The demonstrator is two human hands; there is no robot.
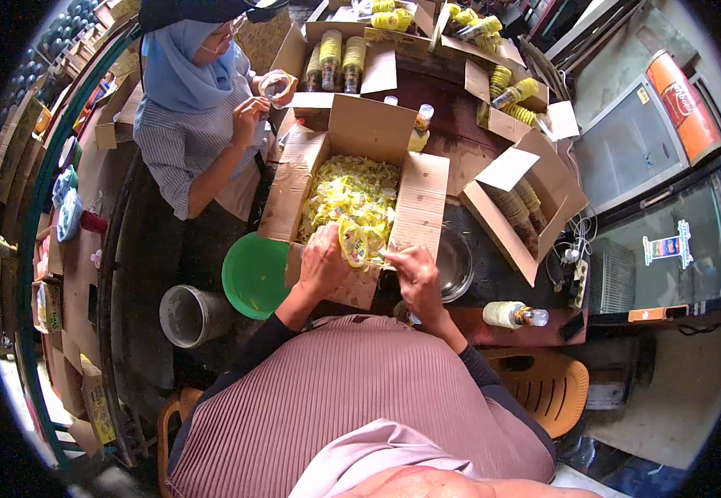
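My left hand (pixel 324 262) is closed on a yellow printed plastic cup (pixel 355 243), its round face turned up. To the right of it, my right hand (pixel 415 272) has its fingertips pinched close to the cup's edge; whatever lies between them is too small to name. Both hands are over the near side of an open cardboard box (pixel 423 192). Thin yellow and white plastic scraps (pixel 350 184) heap up inside that box.
Left of the box stand a green basin (pixel 254 280) and a grey bucket (pixel 185 315). A co-worker (pixel 199 108) across the table holds a clear cup (pixel 276 85). Boxes with stacked yellow cups (pixel 510 207) sit right and behind. A cup stack (pixel 506 314) lies near right.
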